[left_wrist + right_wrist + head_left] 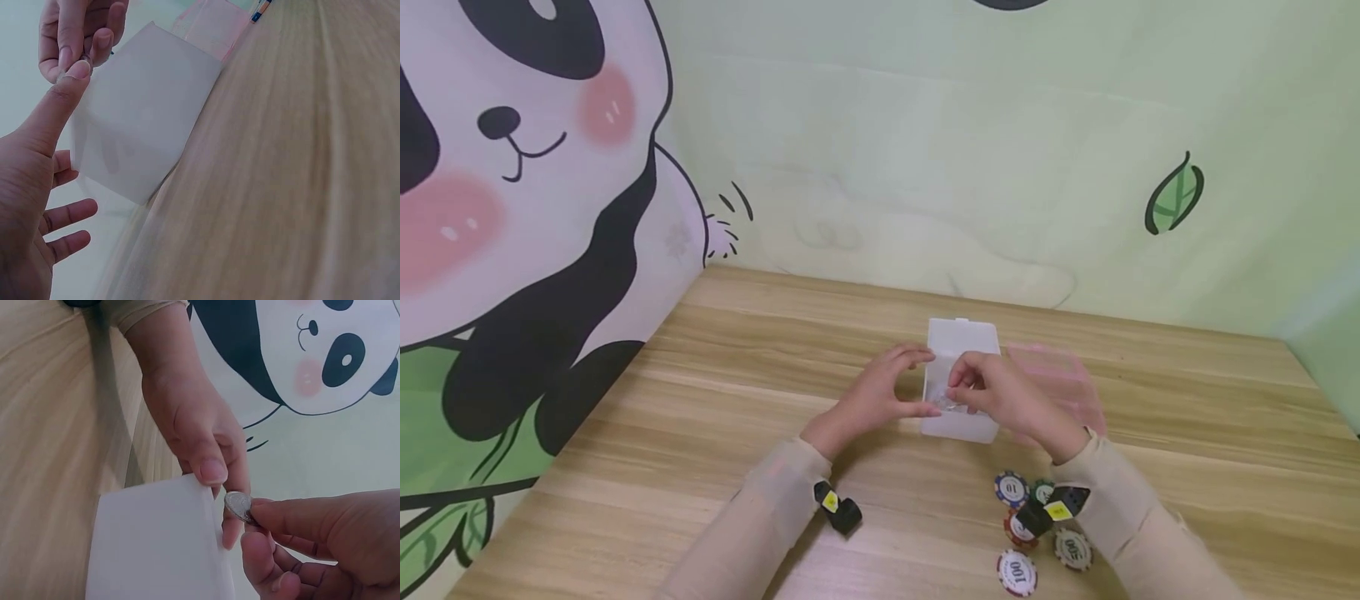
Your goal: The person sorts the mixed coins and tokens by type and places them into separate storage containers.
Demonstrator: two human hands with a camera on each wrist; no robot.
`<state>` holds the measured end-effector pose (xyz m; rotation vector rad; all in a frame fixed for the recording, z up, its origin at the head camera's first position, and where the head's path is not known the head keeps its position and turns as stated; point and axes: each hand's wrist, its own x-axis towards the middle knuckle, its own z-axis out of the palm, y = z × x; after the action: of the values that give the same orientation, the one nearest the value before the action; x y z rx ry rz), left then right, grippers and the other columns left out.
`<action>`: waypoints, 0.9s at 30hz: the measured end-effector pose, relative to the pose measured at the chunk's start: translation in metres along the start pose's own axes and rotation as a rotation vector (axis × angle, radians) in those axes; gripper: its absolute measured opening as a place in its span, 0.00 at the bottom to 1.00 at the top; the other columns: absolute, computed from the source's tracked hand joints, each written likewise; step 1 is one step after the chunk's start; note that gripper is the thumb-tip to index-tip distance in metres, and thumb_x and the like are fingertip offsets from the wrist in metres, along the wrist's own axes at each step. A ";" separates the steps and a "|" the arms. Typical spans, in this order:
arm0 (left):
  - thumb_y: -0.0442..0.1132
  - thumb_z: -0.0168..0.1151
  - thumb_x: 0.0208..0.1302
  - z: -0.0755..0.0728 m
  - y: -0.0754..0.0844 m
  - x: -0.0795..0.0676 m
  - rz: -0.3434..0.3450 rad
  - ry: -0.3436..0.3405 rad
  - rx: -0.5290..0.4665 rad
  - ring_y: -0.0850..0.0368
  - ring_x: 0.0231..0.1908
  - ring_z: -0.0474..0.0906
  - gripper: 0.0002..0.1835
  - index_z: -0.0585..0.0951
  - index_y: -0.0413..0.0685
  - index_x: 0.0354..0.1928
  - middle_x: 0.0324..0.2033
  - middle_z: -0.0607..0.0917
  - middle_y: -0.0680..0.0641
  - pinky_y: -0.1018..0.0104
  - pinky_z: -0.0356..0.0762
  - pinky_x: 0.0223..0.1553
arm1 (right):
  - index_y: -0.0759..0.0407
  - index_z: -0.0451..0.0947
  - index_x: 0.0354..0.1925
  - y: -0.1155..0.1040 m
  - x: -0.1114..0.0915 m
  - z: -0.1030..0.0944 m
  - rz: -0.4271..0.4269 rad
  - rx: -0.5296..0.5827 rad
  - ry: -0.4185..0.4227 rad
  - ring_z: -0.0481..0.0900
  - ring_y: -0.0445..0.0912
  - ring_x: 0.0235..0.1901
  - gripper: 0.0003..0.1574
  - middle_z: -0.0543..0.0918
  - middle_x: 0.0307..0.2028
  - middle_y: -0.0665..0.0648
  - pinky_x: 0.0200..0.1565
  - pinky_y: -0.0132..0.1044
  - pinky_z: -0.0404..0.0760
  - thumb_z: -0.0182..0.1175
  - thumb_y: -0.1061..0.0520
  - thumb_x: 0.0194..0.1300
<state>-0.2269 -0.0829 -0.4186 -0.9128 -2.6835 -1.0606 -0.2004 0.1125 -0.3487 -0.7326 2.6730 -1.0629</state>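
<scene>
A silver coin [238,507] is pinched between the thumb and finger of my right hand [996,387], over the white box [961,426]. In the head view, small shiny pieces [946,403] show inside that box, partly covered by the right hand. My left hand [880,387] is at the box's left side, fingers spread and relaxed, with the thumb and a fingertip right at the rim. The left wrist view has the left thumb close to the right hand's fingertips, and the box [150,106] standing beyond them.
Right of the white box lies a pink translucent container [1067,379], partly behind the right forearm. Several poker chips [1017,572] lie nearer me, some hidden by the right wrist camera [1037,517]. A panda-printed wall [887,167] backs the wooden table [760,333].
</scene>
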 end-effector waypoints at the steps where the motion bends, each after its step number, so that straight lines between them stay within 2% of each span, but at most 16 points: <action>1: 0.57 0.69 0.43 0.000 0.000 0.000 0.000 -0.001 0.002 0.55 0.52 0.72 0.39 0.70 0.52 0.58 0.59 0.70 0.52 0.61 0.70 0.55 | 0.62 0.73 0.31 0.000 0.001 0.000 0.002 -0.011 0.005 0.73 0.40 0.24 0.03 0.77 0.26 0.56 0.27 0.29 0.76 0.58 0.64 0.57; 12: 0.56 0.69 0.43 0.000 0.001 -0.001 0.001 -0.002 -0.006 0.52 0.53 0.72 0.39 0.69 0.52 0.58 0.59 0.70 0.52 0.59 0.70 0.56 | 0.59 0.73 0.30 0.007 0.015 0.003 0.073 -0.107 -0.009 0.72 0.40 0.21 0.04 0.77 0.23 0.53 0.24 0.30 0.72 0.59 0.61 0.57; 20: 0.55 0.69 0.42 0.000 0.002 -0.001 0.013 0.008 -0.002 0.53 0.52 0.73 0.38 0.70 0.50 0.58 0.58 0.71 0.51 0.61 0.71 0.55 | 0.58 0.72 0.27 0.013 0.025 0.009 0.116 -0.165 -0.019 0.73 0.40 0.19 0.08 0.79 0.21 0.52 0.23 0.29 0.71 0.62 0.58 0.55; 27: 0.55 0.69 0.42 0.000 0.001 0.000 0.017 0.005 0.001 0.53 0.52 0.73 0.39 0.70 0.50 0.58 0.58 0.71 0.51 0.61 0.72 0.54 | 0.58 0.73 0.26 0.015 0.031 0.014 0.099 -0.273 -0.036 0.70 0.39 0.18 0.07 0.77 0.18 0.50 0.23 0.28 0.68 0.63 0.60 0.53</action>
<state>-0.2264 -0.0820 -0.4175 -0.9295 -2.6672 -1.0565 -0.2288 0.0979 -0.3688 -0.6472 2.8211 -0.6624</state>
